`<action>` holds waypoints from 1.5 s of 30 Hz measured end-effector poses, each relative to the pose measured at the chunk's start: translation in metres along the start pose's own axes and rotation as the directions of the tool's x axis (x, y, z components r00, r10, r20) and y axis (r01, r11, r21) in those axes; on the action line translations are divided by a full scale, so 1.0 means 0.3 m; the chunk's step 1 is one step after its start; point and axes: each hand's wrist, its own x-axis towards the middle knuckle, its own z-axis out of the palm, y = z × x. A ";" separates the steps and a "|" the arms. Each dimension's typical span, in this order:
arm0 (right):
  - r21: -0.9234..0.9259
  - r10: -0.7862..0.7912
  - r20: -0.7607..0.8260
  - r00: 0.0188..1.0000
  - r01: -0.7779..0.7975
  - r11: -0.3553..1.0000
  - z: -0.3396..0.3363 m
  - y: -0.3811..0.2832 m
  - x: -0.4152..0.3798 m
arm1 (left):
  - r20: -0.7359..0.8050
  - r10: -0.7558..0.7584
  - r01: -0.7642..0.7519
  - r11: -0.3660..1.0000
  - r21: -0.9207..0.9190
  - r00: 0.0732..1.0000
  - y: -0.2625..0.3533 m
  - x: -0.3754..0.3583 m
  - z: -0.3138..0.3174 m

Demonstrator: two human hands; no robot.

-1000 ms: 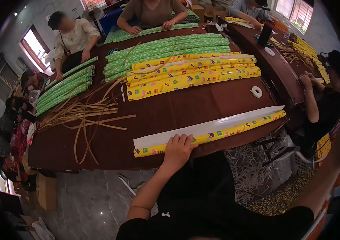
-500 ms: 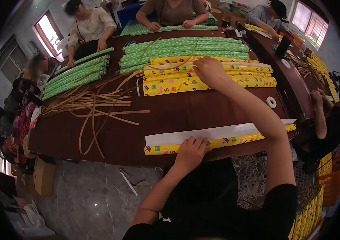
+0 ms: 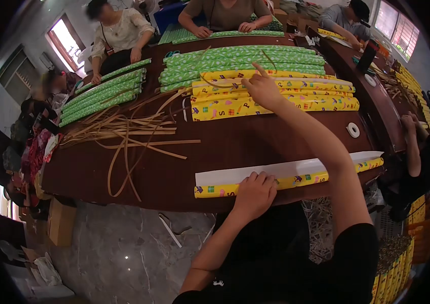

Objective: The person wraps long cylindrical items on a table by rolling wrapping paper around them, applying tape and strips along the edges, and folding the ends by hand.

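Observation:
A sheet of yellow patterned wrapping paper [image 3: 316, 178], partly rolled, lies along the near table edge with its white inner side [image 3: 225, 176] showing. My left hand [image 3: 256, 195] is closed over the roll, pressing it against the table. Farther out, my right hand [image 3: 264, 90] is above a row of finished yellow rolls [image 3: 225, 107], its forefinger raised. Between its thumb and curled fingers, the end of a thin brown strip [image 3: 219, 86] appears pinched; the grip is partly hidden. Green patterned rolls [image 3: 215, 60] lie just behind the yellow ones.
Loose brown strips [image 3: 139, 130] spread over the table's left side, near another stack of green rolls [image 3: 106, 95]. A white tape roll [image 3: 353, 130] sits at right. Several people work around the tables. A cardboard box [image 3: 62, 223] stands on the floor.
My right hand has lifted its forefinger, and the brown strip at its fingers has bent into a different curve. My left hand stays on the partly rolled paper. The whole view has shifted slightly.

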 end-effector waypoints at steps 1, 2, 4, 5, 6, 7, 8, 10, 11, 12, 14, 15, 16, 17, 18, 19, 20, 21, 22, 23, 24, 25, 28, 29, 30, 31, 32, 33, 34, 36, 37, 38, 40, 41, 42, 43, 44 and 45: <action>0.081 -0.085 0.134 0.987 0.075 0.994 -0.038 -0.001 -0.034 | 0.025 -0.033 0.034 0.998 -0.048 0.999 0.001 0.004 -0.005; -0.046 -0.131 -0.033 0.991 0.129 0.991 -0.058 -0.014 -0.090 | 0.053 -0.064 0.069 0.993 -0.096 0.997 0.000 0.006 -0.008; -0.076 -0.120 0.174 0.977 0.135 0.988 -0.230 -0.069 -0.187 | 0.068 -0.084 0.093 0.987 -0.129 0.994 -0.003 0.005 -0.006; -0.070 -0.176 0.172 0.969 0.190 0.979 -0.299 -0.084 -0.243 | 0.082 -0.094 0.105 0.983 -0.151 0.992 -0.005 0.005 -0.005; -0.064 -0.229 0.169 0.959 0.243 0.968 -0.364 -0.102 -0.293 | 0.086 -0.097 0.110 0.981 -0.162 0.992 -0.003 0.008 -0.004; 0.027 -0.186 0.219 0.958 0.184 0.982 -0.439 -0.129 -0.330 | 0.070 -0.117 0.128 0.977 -0.172 0.991 0.000 0.012 -0.006; 0.114 -0.142 0.271 0.952 0.114 0.987 -0.495 -0.164 -0.374 | 0.057 -0.136 0.144 0.973 -0.180 0.989 0.004 0.016 -0.011; 0.321 0.011 0.279 0.960 -0.104 0.941 -0.546 -0.240 -0.476 | 0.111 -0.169 0.191 0.954 -0.232 0.979 0.014 0.019 -0.022; 0.396 0.047 0.319 0.946 -0.178 0.901 -0.588 -0.278 -0.512 | 0.072 -0.150 0.161 0.970 -0.185 0.986 0.014 0.021 -0.018; 0.465 0.076 0.361 0.929 -0.250 0.849 -0.641 -0.312 -0.533 | 0.031 -0.130 0.133 0.982 -0.135 0.991 0.012 0.023 -0.015; 0.584 0.119 0.421 0.899 -0.369 0.723 -0.711 -0.371 -0.567 | 0.057 -0.144 0.152 0.973 -0.174 0.988 0.005 0.025 -0.017; 0.662 0.134 0.440 0.888 -0.422 0.620 -0.725 -0.397 -0.593 | 0.083 -0.157 0.172 0.962 -0.211 0.984 0.005 0.022 -0.017; 0.663 0.133 0.451 0.882 -0.432 0.611 -0.735 -0.411 -0.607 | 0.096 -0.164 0.181 0.960 -0.215 0.982 0.008 0.022 -0.018; 0.682 0.122 0.596 0.794 -0.581 0.445 -0.748 -0.422 -0.615 | 0.121 -0.193 0.214 0.955 -0.205 0.974 0.012 0.027 -0.020; 0.650 0.081 0.720 0.689 -0.711 0.267 -0.757 -0.434 -0.625 | 0.144 -0.218 0.244 0.950 -0.194 0.965 0.013 0.031 -0.019; 0.646 0.085 0.725 0.683 -0.718 0.260 -0.761 -0.449 -0.649 | 0.119 -0.209 0.226 0.961 -0.160 0.971 0.009 0.027 -0.010; 0.650 -0.069 0.756 0.651 -0.733 0.201 -0.762 -0.464 -0.680 | 0.126 -0.205 0.224 0.961 -0.162 0.971 0.010 0.025 -0.008; 0.646 -0.224 0.760 0.611 -0.750 0.144 -0.765 -0.466 -0.693 | 0.114 -0.211 0.228 0.959 -0.168 0.971 0.011 0.024 -0.008; 0.727 -0.359 0.679 0.641 -0.656 0.203 -0.769 -0.459 -0.698 | 0.102 -0.218 0.233 0.957 -0.175 0.971 0.014 0.025 -0.007; 0.723 -0.357 0.682 0.638 -0.660 0.201 -0.772 -0.434 -0.696 | 0.107 -0.216 0.233 0.956 -0.179 0.970 0.018 0.026 -0.006; 0.789 -0.563 0.604 0.564 -0.519 0.327 -0.786 -0.380 -0.654 | 0.085 -0.209 0.221 0.962 -0.162 0.974 0.022 0.028 -0.007; 0.848 -0.734 0.524 0.431 -0.344 0.403 -0.795 -0.326 -0.615 | 0.063 -0.201 0.208 0.967 -0.144 0.978 0.024 0.029 -0.007; 0.691 -0.013 0.714 0.700 -0.706 -0.156 -0.645 -0.235 -0.512 | 0.063 -0.169 0.175 0.980 -0.098 0.984 0.011 0.019 0.007; 0.714 0.140 0.700 0.701 -0.687 -0.132 -0.530 -0.183 -0.458 | 0.067 -0.163 0.169 0.981 -0.098 0.984 0.014 0.018 0.007; 0.668 0.190 0.743 0.642 -0.732 -0.138 -0.458 -0.149 -0.394 | 0.044 -0.154 0.156 0.986 -0.052 0.987 0.018 0.018 0.008; 0.606 0.201 0.796 0.572 -0.753 -0.258 -0.372 -0.142 -0.348 | 0.021 -0.142 0.143 0.990 -0.003 0.990 0.020 0.019 0.008; 0.538 0.200 0.842 0.501 -0.755 -0.376 -0.293 -0.145 -0.308 | 0.021 -0.134 0.134 0.991 0.003 0.991 0.021 0.017 0.009; 0.546 0.207 0.837 0.507 -0.748 -0.378 -0.247 -0.149 -0.262 | 0.023 -0.146 0.147 0.989 -0.013 0.989 0.021 0.015 0.013; 0.429 0.142 0.883 0.447 -0.648 -0.629 -0.209 -0.156 -0.219 | 0.026 -0.161 0.161 0.986 -0.030 0.987 0.020 0.016 0.015; 0.267 0.053 0.913 0.405 -0.493 -0.828 -0.126 -0.159 -0.181 | 0.028 -0.158 0.159 0.987 -0.033 0.987 0.020 0.019 0.015; 0.314 0.107 0.910 0.399 -0.499 -0.808 -0.080 -0.161 -0.174 | 0.030 -0.160 0.161 0.986 -0.043 0.987 0.020 0.018 0.017; 0.359 0.161 0.905 0.394 -0.505 -0.785 -0.037 -0.163 -0.177 | 0.034 -0.160 0.162 0.986 -0.040 0.986 0.019 0.019 0.020; 0.475 0.254 0.864 0.434 -0.538 -0.696 -0.013 -0.160 -0.189 | 0.003 -0.124 0.124 0.992 -0.021 0.992 0.014 0.017 0.024; 0.589 0.401 0.794 0.456 -0.738 -0.328 -0.001 -0.149 -0.194 | 0.010 -0.125 0.125 0.992 -0.022 0.992 0.013 0.015 0.023; 0.555 0.506 0.687 0.522 -0.826 0.098 -0.005 -0.144 -0.199 | 0.017 -0.118 0.118 0.993 -0.007 0.993 0.015 0.014 0.020; 0.550 0.510 0.690 0.514 -0.830 0.092 -0.011 -0.147 -0.205 | 0.025 -0.109 0.108 0.994 0.006 0.994 0.018 0.015 0.019; 0.533 0.420 0.782 0.461 -0.843 -0.068 -0.014 -0.153 -0.209 | 0.033 -0.104 0.104 0.995 0.002 0.994 0.021 0.014 0.017; 0.492 0.313 0.854 0.416 -0.842 -0.223 -0.018 -0.160 -0.210 | 0.033 -0.102 0.101 0.995 0.020 0.994 0.024 0.015 0.016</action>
